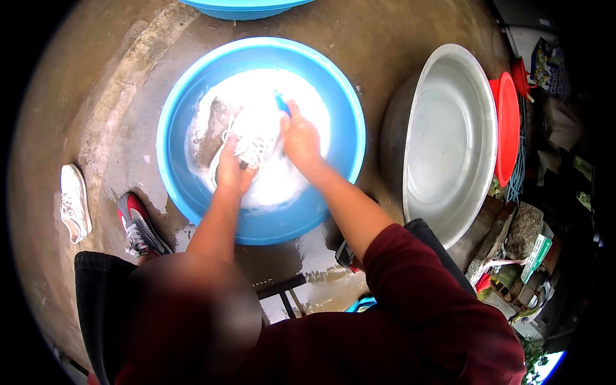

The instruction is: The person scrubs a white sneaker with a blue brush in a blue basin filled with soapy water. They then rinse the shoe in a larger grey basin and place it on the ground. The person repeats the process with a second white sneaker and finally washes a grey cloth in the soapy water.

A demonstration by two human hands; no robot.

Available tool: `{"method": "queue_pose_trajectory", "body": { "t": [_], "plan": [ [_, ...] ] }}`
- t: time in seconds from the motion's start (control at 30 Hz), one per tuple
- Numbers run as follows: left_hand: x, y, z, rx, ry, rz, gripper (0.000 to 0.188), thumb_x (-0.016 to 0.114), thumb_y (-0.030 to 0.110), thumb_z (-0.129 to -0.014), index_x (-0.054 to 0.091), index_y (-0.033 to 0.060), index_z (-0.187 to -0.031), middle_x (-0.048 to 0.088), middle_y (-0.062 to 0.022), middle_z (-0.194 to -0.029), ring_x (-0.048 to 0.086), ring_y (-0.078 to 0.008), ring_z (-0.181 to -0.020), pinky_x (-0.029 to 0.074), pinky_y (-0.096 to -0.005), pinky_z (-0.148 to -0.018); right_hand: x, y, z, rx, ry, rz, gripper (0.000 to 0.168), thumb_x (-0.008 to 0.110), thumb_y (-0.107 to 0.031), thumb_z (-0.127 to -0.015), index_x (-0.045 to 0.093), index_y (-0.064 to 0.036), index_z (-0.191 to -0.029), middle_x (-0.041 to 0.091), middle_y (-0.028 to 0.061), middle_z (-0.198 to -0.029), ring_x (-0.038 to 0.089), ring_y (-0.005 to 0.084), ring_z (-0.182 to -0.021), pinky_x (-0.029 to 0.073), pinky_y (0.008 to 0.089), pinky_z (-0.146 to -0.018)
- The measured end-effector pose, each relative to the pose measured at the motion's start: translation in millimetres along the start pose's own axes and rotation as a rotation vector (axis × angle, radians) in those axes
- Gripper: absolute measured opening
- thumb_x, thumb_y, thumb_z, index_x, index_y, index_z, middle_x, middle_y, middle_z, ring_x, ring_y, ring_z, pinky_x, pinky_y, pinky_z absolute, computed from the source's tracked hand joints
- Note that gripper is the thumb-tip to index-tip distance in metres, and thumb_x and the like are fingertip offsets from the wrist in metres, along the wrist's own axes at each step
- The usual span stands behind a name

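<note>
A white lace-up shoe (250, 148) is in my left hand (231, 168), above foamy water (284, 178) in a round blue plastic basin (166, 130). My fingers grip the shoe around its heel opening, and its loose laces hang at the side. My right hand (302, 137) is closed around a blue handle (282, 102), probably that of a brush, beside the shoe's toe end. Glare and white suds hide the far end of the handle and much of the shoe's front.
Another white lace-up shoe (73, 202) lies on the wet concrete floor at the left. A large metal basin (442, 125) leans on its side at the right, with a red plastic basin (506, 130) behind it. A second blue basin (245, 10) stands at the top edge.
</note>
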State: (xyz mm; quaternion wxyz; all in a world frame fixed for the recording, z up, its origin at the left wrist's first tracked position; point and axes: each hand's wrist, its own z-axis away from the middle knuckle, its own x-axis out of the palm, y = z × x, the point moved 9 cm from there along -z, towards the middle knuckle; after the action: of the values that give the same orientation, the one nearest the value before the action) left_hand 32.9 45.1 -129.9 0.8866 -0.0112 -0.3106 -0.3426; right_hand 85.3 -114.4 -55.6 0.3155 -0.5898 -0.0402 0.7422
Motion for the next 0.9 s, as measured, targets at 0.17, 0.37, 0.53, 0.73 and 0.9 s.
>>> {"method": "queue_pose_trajectory", "body": {
  "t": [0.17,0.37,0.53,0.73,0.9],
  "plan": [
    [-11.8,-9.9,-17.9,0.13,0.048,-0.425,0.046,0.048,0.034,-0.093,0.051,-0.0048,-0.118,0.059,-0.016,-0.112,0.058,-0.0231,-0.103,0.045,-0.0319,-0.086,31.7,-18.1,1.5,-0.089,-0.195,0.151,0.043,0.046,-0.034,-0.091,0.044,-0.018,-0.131,0.064,0.0196,-0.079,0.064,0.034,-0.078,0.05,0.0459,-0.069],
    [12.3,-4.3,29.2,0.164,0.262,-1.357,0.04,0.048,0.029,-0.094,0.055,-0.0022,-0.118,0.062,-0.0174,-0.106,0.057,-0.0264,-0.101,0.042,-0.0296,-0.088,1.9,1.7,-0.8,-0.014,-0.184,0.103,0.043,0.045,-0.033,-0.091,0.043,-0.017,-0.131,0.064,0.0202,-0.081,0.063,0.0356,-0.079,0.048,0.0473,-0.074],
    [28.6,-57.3,15.7,1.201,0.261,-2.943,0.043,0.041,0.022,-0.092,0.047,-0.0021,-0.126,0.054,-0.0235,-0.116,0.052,-0.0388,-0.107,0.037,-0.0504,-0.095,28.5,-7.1,46.7,-0.126,-0.16,-0.121,0.048,0.047,-0.036,-0.09,0.042,-0.014,-0.133,0.064,0.0244,-0.086,0.061,0.0426,-0.082,0.048,0.0471,-0.077],
    [-6.5,-72.3,-16.4,0.985,0.147,-2.831,0.046,0.045,0.016,-0.084,0.046,-0.0063,-0.124,0.052,-0.0235,-0.119,0.05,-0.0423,-0.108,0.041,-0.0558,-0.091,15.9,15.0,-0.5,0.102,-0.061,-0.153,0.045,0.046,-0.033,-0.091,0.043,-0.016,-0.133,0.064,0.0231,-0.088,0.061,0.0403,-0.086,0.047,0.0471,-0.078],
    [-74.2,-80.8,-59.2,0.999,0.161,-3.385,0.039,0.043,0.018,-0.09,0.05,-0.0044,-0.121,0.052,-0.0209,-0.122,0.047,-0.0347,-0.114,0.036,-0.0471,-0.099,29.1,-52.2,43.7,-0.158,-0.27,-0.072,0.044,0.045,-0.032,-0.091,0.042,-0.021,-0.134,0.062,0.0241,-0.098,0.058,0.0398,-0.095,0.045,0.0451,-0.085]
  ]
}}
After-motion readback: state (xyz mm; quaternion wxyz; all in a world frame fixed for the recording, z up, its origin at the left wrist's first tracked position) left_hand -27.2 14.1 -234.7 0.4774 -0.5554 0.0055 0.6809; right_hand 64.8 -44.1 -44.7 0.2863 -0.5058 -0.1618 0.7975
